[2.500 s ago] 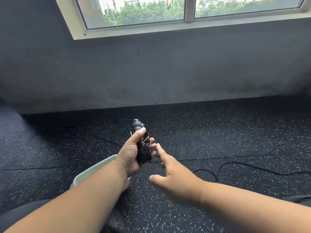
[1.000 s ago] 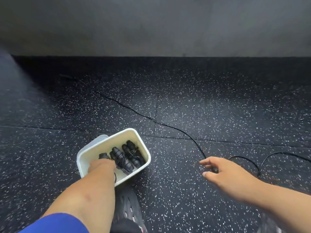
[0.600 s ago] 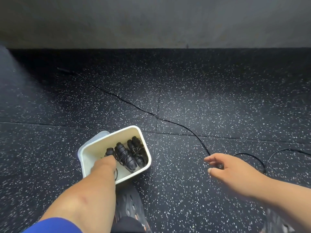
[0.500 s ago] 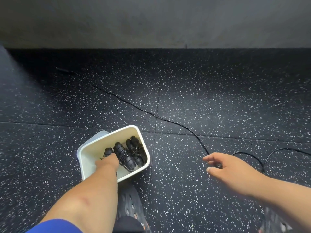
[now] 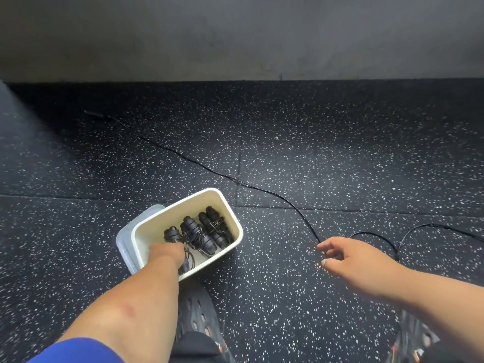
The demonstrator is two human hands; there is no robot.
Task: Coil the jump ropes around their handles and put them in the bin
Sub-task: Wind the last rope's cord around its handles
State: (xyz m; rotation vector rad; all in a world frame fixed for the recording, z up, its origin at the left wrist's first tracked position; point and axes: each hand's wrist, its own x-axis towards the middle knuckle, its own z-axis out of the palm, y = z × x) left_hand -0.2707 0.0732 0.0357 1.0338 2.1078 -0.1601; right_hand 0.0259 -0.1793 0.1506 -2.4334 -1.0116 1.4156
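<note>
Nearest me I count two hands: my left hand [image 5: 167, 254] reaches into the white bin [image 5: 227, 205] over one coiled jump rope [image 5: 172, 235], though I cannot tell whether its fingers grip it, and my right hand [image 5: 358, 260] hovers open just above the floor [image 5: 340, 158]. Inside the bin I count three coiled bundles, and beyond it one loose rope [image 5: 262, 190] trails uncoiled across the floor toward the wall [image 5: 235, 35]

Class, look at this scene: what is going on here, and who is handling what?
A person is tidying jump ropes on a gym floor. The left hand is down in the white bin, on a coiled rope beside two other coiled ropes. The right hand reaches with loose fingers toward an uncoiled rope lying across the floor, not yet gripping it.
</note>
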